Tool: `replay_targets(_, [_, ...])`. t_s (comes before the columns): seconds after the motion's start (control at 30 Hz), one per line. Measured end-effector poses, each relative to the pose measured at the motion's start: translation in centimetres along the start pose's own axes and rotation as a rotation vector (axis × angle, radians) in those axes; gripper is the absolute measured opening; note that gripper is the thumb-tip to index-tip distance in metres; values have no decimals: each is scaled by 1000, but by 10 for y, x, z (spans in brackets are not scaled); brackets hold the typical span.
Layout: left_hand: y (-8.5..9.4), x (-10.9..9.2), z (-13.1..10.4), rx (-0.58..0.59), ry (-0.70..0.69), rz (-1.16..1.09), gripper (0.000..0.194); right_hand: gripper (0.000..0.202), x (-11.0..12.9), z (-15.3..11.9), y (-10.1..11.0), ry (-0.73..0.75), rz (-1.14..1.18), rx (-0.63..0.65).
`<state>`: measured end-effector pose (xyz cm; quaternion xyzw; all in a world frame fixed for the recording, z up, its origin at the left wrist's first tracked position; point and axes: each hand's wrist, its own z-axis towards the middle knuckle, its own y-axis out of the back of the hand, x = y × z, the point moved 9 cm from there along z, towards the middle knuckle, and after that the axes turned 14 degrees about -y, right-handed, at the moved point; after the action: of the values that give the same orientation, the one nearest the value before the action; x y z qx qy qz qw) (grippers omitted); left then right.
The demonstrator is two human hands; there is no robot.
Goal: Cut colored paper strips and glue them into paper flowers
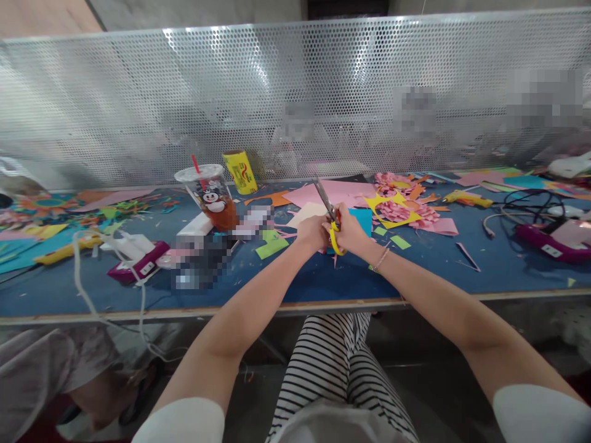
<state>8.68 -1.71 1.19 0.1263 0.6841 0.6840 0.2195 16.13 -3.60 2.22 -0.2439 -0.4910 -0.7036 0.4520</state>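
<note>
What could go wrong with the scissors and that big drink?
The right hand holds scissors close beside the left hand, so a finger might get nicked. The drink cup, if knocked, could spill toward the purple power strip. The white cable hangs over the edge of the table and might get snagged.

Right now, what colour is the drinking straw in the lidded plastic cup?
The drinking straw is red; it shows in the head view.
</note>
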Motion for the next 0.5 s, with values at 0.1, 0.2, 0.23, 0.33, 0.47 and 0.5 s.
replay_targets(0.1, [1, -5, 3, -35, -47, 38, 26, 27, 0, 1, 2, 9, -7, -34])
replay_targets(0.2, [2, -2, 6, -83, -32, 48, 25, 29, -9, 12, 15, -4, 16, -91])
replay_targets(0.23, [3, 2, 8, -111, -18, 46, 24, 28, -15, 17, 24, -17, 30, -127])
replay_targets(0.33, [8, 16, 15, -227, -40, 9, 24, 26, -44, 32, 65, -105, -25, -294])
replay_targets(0.47, [10, 44, 26, -384, -113, -88, 40, 31, -89, 39, 107, -355, -438, -378])
replay_targets(0.5, [6, 50, 30, -379, -131, -119, 37, 33, -100, 38, 111, -420, -524, -353])
